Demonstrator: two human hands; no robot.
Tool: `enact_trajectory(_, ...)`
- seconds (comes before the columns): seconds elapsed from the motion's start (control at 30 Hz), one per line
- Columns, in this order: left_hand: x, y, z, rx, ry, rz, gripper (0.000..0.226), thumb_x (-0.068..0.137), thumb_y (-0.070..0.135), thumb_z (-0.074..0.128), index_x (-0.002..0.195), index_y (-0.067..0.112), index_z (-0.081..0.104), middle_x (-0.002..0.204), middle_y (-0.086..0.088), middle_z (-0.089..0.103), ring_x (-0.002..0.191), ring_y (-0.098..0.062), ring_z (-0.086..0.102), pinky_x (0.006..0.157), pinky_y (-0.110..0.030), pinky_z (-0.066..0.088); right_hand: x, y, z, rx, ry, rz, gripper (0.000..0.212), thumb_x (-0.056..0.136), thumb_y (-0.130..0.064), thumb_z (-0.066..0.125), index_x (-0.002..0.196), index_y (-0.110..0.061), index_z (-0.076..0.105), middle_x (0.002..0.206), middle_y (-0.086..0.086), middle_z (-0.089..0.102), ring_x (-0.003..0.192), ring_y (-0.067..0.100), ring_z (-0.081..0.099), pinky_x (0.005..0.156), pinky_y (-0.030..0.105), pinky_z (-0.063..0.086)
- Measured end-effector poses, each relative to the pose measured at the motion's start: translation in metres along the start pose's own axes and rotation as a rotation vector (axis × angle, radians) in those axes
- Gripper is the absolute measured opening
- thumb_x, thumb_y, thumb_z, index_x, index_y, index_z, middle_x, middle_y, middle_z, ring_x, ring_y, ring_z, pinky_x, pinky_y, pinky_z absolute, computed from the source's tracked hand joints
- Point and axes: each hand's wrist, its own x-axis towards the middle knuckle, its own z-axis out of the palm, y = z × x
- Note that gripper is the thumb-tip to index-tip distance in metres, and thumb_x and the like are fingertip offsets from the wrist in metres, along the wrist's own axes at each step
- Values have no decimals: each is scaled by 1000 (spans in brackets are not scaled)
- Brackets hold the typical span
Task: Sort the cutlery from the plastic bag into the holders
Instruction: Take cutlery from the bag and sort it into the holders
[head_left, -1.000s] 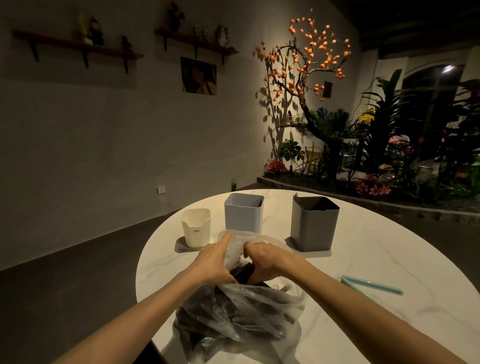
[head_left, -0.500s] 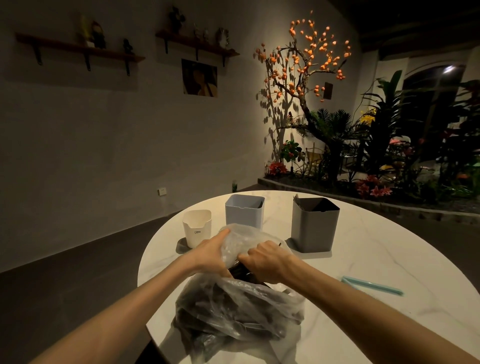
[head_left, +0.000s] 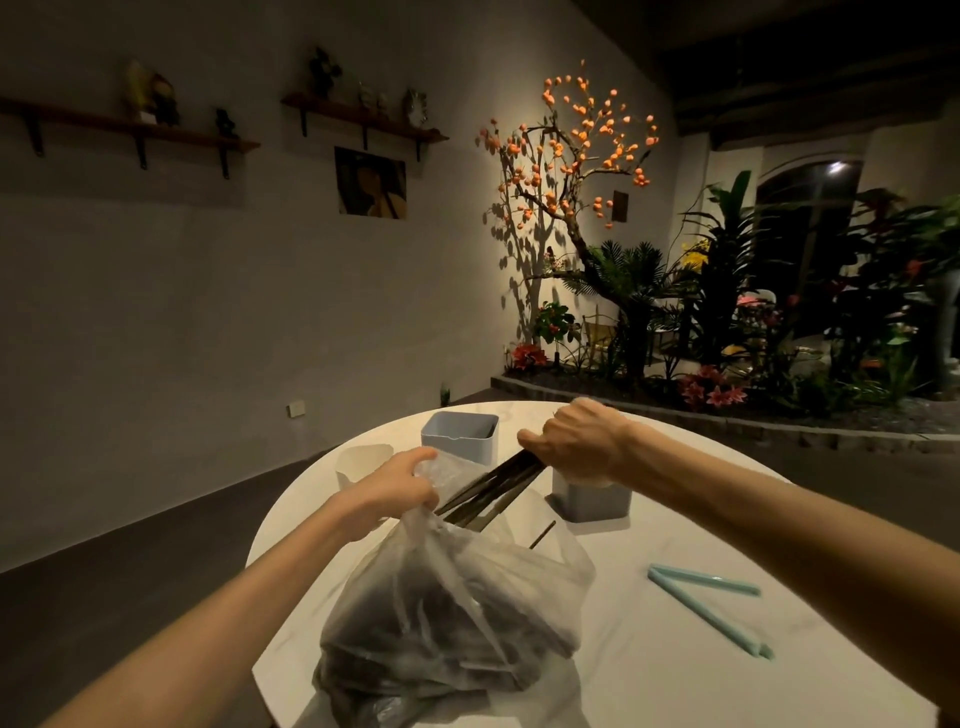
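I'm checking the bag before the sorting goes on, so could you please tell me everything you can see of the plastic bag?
The plastic bag is thin, clear and crinkled, and bulges with dark cutlery. It sits on the white table near its front edge. Its mouth is open at the top; the left hand grips the rim, while the right hand pulls a bundle of dark sticks out.

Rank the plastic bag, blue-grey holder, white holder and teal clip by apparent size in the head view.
1. plastic bag, nearest the camera
2. teal clip, long but thin
3. blue-grey holder and white holder: both partly hidden, too close to rank
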Motion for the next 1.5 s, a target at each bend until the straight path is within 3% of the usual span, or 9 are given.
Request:
enact_trajectory(0.33, 16, 9, 17, -545, 111, 146, 21, 77, 1, 70, 94, 10, 78, 114, -12, 73, 117, -36, 61, 83, -35, 53, -74, 58, 63, 710, 72, 335, 16, 108, -32, 38, 119, -24, 45, 84, -3, 54, 69, 13, 51, 63, 34, 47)
enact_trajectory(0.43, 14, 12, 33, -699, -257, 117, 22, 73, 10, 75, 93, 6, 67, 125, -18, 69, 120, -39, 61, 100, -51, 50, -71, 38, 76, 1252, 113, 375, 9, 108, -25, 43, 103, -25, 50, 82, -2, 52, 69, 10, 45, 66, 33, 43)
enact_trajectory(0.57, 9, 18, 50, -451, -917, 94, 33, 97, 11, 63, 129, 11, 57, 141, -22, 57, 120, -31, 61, 98, -38, 53, -66, 7, 84, 1959, -30, 428, 14, 106, -25, 48, 98, -15, 46, 69, -2, 43, 55, 7, 34, 51, 22, 30)
enact_trajectory(0.77, 49, 41, 80, -210, -289, 246, 82, 53, 83, 73, 112, 26, 68, 104, 6, 76, 97, -17, 68, 89, -39, 55, -48, -30, 110, 2390, -106, 201, 30, 102, -40, 54, 97, -14, 42, 75, 4, 30, 60, 12, 26, 51, 21, 23)
enact_trajectory(0.83, 62, 46, 89, -443, -323, 241, 92, 47, 80, 79, 117, 24, 63, 105, 8, 76, 100, -14, 70, 83, -32, 53, -40, -38, 123, 2478, -145, 108, 27, 103, -40, 54, 100, -17, 42, 78, 5, 22, 62, 14, 18, 51, 22, 16)
enact_trajectory(0.93, 75, 45, 113, -646, -466, 228, 71, 83, 58, 69, 135, 10, 56, 128, -8, 69, 122, -25, 64, 103, -42, 51, -28, -53, 142, 2561, -207, 58, 28, 102, -41, 56, 92, -17, 44, 76, 2, 22, 59, 11, 16, 48, 22, 12)
enact_trajectory(1.13, 99, 30, 161, -825, -465, 164, 29, 97, 34, 58, 96, 8, 69, 89, -14, 69, 95, -36, 68, 96, -47, 55, -15, -73, 182, 2709, -127, 287, 40, 94, -36, 71, 109, -5, 52, 83, 10, 56, 57, 15, 48, 42, 21, 34)
enact_trajectory(1.33, 113, 20, 179, -839, -498, 172, 32, 103, 21, 47, 127, 4, 60, 123, -17, 70, 117, -31, 67, 99, -42, 55, -16, -77, 195, 2767, 24, 510, 46, 95, -39, 64, 119, 1, 66, 96, 20, 71, 70, 24, 65, 45, 26, 49)
enact_trajectory(1.5, 121, 17, 183, -871, -525, 163, 44, 103, 34, 41, 136, 9, 56, 131, -14, 67, 123, -30, 64, 103, -43, 53, -14, -86, 194, 2855, 152, 665, 37, 96, -42, 60, 113, -13, 75, 115, 18, 72, 105, 34, 71, 88, 43, 58)
